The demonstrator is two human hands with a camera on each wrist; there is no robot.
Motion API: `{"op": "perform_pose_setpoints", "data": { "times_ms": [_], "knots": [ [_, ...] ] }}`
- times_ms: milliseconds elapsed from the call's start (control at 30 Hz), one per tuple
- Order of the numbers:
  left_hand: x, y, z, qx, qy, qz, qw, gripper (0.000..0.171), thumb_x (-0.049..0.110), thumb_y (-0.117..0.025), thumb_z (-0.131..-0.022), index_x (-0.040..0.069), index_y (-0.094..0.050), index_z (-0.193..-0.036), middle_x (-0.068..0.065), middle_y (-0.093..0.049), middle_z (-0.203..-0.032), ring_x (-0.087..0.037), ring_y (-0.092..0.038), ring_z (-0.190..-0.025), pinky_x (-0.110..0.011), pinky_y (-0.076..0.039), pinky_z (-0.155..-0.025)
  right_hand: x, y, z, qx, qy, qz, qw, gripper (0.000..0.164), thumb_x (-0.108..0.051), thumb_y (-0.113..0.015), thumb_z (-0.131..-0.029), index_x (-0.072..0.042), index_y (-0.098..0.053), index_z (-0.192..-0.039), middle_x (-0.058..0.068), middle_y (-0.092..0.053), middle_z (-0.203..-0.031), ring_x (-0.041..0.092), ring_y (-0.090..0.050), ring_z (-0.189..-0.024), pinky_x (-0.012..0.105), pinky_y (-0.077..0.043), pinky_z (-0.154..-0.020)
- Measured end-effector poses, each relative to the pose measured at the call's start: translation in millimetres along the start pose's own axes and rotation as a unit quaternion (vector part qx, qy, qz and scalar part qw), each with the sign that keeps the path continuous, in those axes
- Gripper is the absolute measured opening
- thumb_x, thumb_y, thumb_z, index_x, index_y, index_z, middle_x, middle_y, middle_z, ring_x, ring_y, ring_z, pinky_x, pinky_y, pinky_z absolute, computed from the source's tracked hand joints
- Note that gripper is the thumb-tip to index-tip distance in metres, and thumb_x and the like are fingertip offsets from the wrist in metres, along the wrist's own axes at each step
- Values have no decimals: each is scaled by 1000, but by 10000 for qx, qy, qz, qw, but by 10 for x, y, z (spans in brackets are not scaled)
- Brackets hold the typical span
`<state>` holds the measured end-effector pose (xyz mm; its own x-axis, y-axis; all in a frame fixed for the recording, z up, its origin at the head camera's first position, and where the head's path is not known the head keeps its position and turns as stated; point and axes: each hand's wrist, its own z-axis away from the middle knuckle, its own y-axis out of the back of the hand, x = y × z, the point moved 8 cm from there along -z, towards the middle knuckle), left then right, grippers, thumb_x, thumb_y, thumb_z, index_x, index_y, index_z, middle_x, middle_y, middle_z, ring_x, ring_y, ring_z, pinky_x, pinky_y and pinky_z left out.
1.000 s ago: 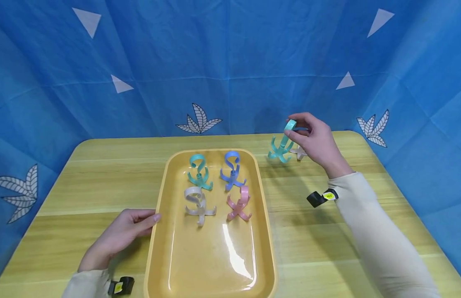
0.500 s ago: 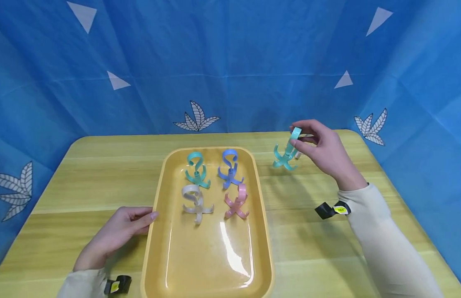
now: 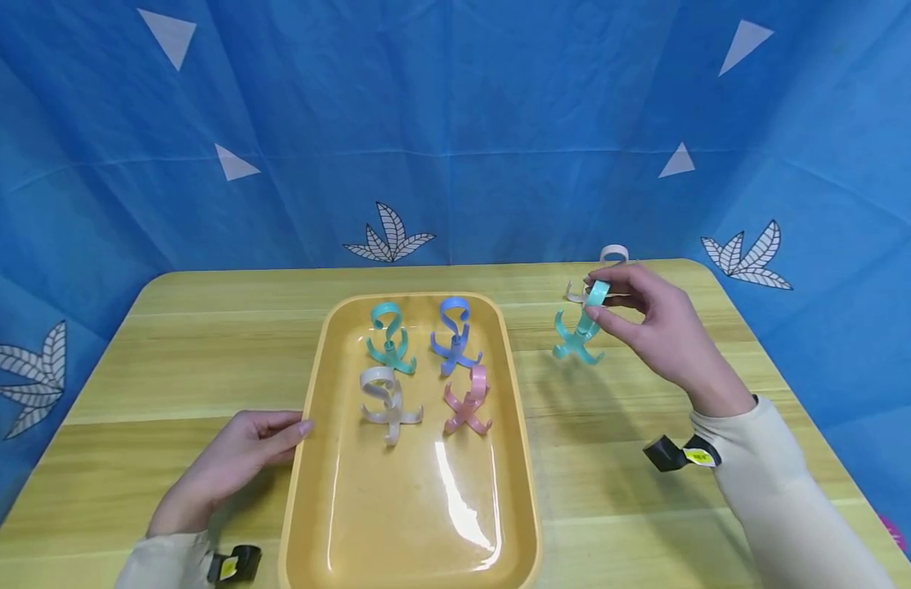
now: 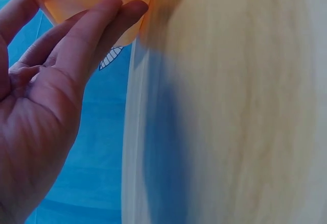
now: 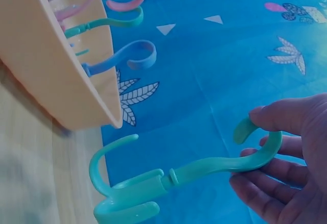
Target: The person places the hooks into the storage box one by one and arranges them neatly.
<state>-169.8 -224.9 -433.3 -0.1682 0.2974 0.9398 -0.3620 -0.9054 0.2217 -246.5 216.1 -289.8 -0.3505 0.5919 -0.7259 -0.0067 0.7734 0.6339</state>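
My right hand (image 3: 657,331) pinches the curled top of a green multi-prong hanging hook (image 3: 579,334), held above the table to the right of the tray. Its prongs hang downward; in the right wrist view the green hook (image 5: 199,170) shows its swivel joint and thumb and fingers at the curl. At the left, my left hand (image 3: 242,458) holds the side of the yellow tray (image 3: 304,483), thumb at the rim and fingers against the outer wall. Inside the tray stand a green hook (image 3: 390,352), a blue hook (image 3: 455,352), a white hook (image 3: 392,413) and a pink hook (image 3: 468,409).
Another white hook (image 3: 613,252) stands near the back edge of the table, partly hidden behind my right hand. The wooden table (image 3: 227,343) ends at a blue cloth backdrop (image 3: 455,204) at the back and sides.
My right hand has carried the green hook toward me and slightly right, away from the white hook at the back, whose top now shows. The left hand stays at the tray.
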Motion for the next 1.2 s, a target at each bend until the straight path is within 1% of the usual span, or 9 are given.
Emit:
{"op": "perform_pose_setpoints", "data": {
  "times_ms": [167, 300, 400, 600, 733, 867, 1033, 1100, 1200],
  "knots": [
    [9, 2, -3, 4, -50, 10, 10000, 45, 20, -58, -102, -17, -55, -127, -28, -58, -126, -10, -60, -106, -29, -52, -88, -70, 0, 113, -66, 250, -26, 9997, 35, -8, -71, -92, -8, -61, -125, 2, -62, -120, 10, -60, -103, 18, -47, -91],
    [10, 0, -1, 31, 1, 7, 10000, 45, 21, -58, -102, -16, -55, -128, -27, -58, -127, -10, -60, -106, -29, -52, -88, -146, 1, 219, -194, 205, 39, 9996, 35, -9, -72, -92, -10, -62, -126, 3, -63, -118, 11, -61, -102, 16, -47, -90],
    [11, 2, 0, 51, 61, 32, 10000, 45, 21, -58, -101, -15, -55, -128, -26, -58, -128, -9, -60, -106, -29, -52, -88, -229, 5, 302, -272, 252, 106, 9993, 38, -9, -72, -91, -12, -62, -127, 0, -62, -119, 11, -62, -102, 16, -47, -90],
    [11, 3, 6, 22, 78, -48, 10000, 46, 21, -57, -102, -16, -53, -129, -27, -56, -130, -13, -59, -110, -30, -52, -89, -453, 4, 469, -318, 758, 264, 9963, 43, 1, -75, -85, -10, -63, -125, -3, -63, -117, 12, -64, -99, 17, -48, -90],
    [-5, 2, 12, 7, 135, -39, 9999, 48, 23, -58, -102, -16, -53, -130, -27, -56, -130, -16, -59, -110, -31, -51, -90, -568, -2, 570, -354, 905, 356, 9946, 44, 2, -78, -82, -11, -64, -122, -3, -64, -114, 10, -64, -97, 17, -48, -89],
    [-17, 6, 16, 18, 187, -30, 9998, 49, 25, -58, -101, -15, -54, -130, -27, -56, -130, -14, -60, -109, -31, -51, -91, -658, -1, 654, -398, 977, 336, 9939, 48, 3, -80, -80, -14, -64, -122, -5, -63, -115, 9, -63, -97, 18, -48, -90],
    [-2, 8, 20, 21, 178, -86, 9998, 50, 26, -58, -101, -15, -54, -129, -28, -55, -131, -17, -59, -112, -32, -51, -91, -779, 8, 732, -422, 1232, 242, 9912, 56, 6, -82, -76, -16, -64, -124, -5, -63, -117, 8, -62, -101, 19, -49, -89],
    [3, 6, 22, 25, 184, -61, 9998, 50, 25, -58, -101, -15, -54, -129, -28, -55, -130, -17, -59, -111, -31, -51, -90, -826, 5, 755, -438, 1361, 191, 9895, 58, 8, -82, -74, -16, -64, -124, -5, -64, -116, 9, -62, -102, 21, -50, -89],
    [9, -1, 22, -12, 168, -6, 9999, 49, 24, -58, -101, -16, -54, -129, -27, -57, -129, -16, -61, -109, -29, -52, -89, -869, -16, 788, -507, 1402, 98, 9888, 58, 9, -82, -74, -15, -64, -123, -4, -64, -116, 10, -62, -102, 22, -50, -89]
  ]
}}
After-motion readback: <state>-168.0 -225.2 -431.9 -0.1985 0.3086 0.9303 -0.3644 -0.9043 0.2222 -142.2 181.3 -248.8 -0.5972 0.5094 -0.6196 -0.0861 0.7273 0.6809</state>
